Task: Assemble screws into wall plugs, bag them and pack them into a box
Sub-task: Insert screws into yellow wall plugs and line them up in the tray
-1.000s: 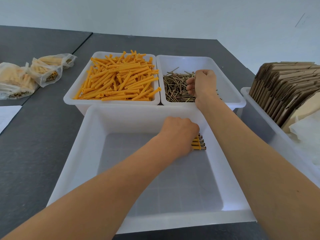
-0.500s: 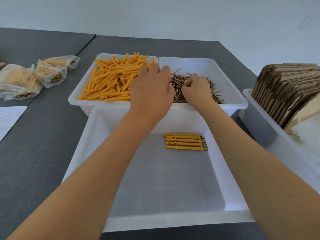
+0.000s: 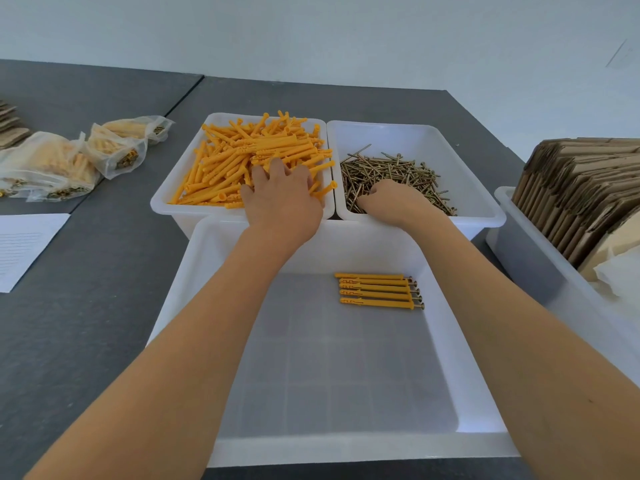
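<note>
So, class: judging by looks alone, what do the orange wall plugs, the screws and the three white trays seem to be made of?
Wall plugs: probably moulded plastic, matt, uniformly orange. Screws: metal, brassy-yellow with glints, likely plated steel. Front tray and the two behind: translucent white plastic; the dark table shows faintly through.

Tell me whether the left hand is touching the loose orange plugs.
Touching. The head view shows the left hand lying with spread fingers on the loose orange plugs, no gap visible.

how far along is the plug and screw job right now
Done: five assembled plugs lie in the near tray; filled bags sit far left. In hand: left hand on loose plugs, right hand in the screws. Left: more assembly, bagging, boxing with flat cartons.
</note>
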